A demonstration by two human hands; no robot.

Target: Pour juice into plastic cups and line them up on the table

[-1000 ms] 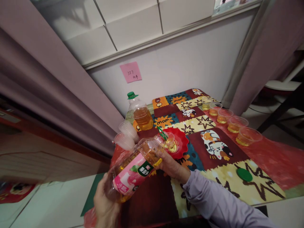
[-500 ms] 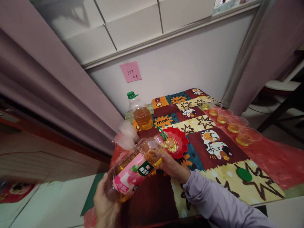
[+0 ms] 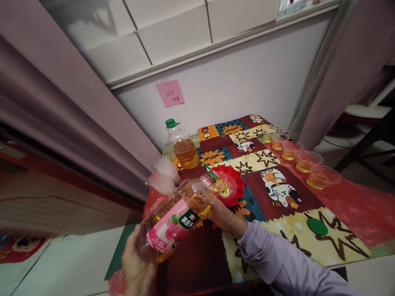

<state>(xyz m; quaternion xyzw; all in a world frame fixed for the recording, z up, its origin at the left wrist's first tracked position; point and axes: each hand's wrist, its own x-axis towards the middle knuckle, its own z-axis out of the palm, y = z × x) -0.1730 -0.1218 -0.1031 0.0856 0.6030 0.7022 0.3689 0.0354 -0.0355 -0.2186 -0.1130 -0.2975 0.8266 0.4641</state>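
Observation:
A large clear bottle [image 3: 173, 226] with a pink label and amber drink is tilted, its mouth toward the upper right. My left hand [image 3: 137, 259] is closed round its base. Near the neck, my right hand [image 3: 224, 216] grips the bottle from the right side. The bottle's mouth is over a small clear plastic cup [image 3: 221, 181], which stands on a red scalloped plate [image 3: 236, 187] and holds some yellow liquid. A green ring strap [image 3: 211, 173] sits at the neck. The green cap [image 3: 317, 226] lies on the patterned mat at the right.
Behind, a second bottle [image 3: 185, 150] with a green cap stands upright. Stacks of clear cups [image 3: 162, 183] lie left of the plate. Several cups with yellow liquid [image 3: 323, 176] line the table's right side. Patterned mats [image 3: 277, 222] cover the table, against a white wall [image 3: 234, 90].

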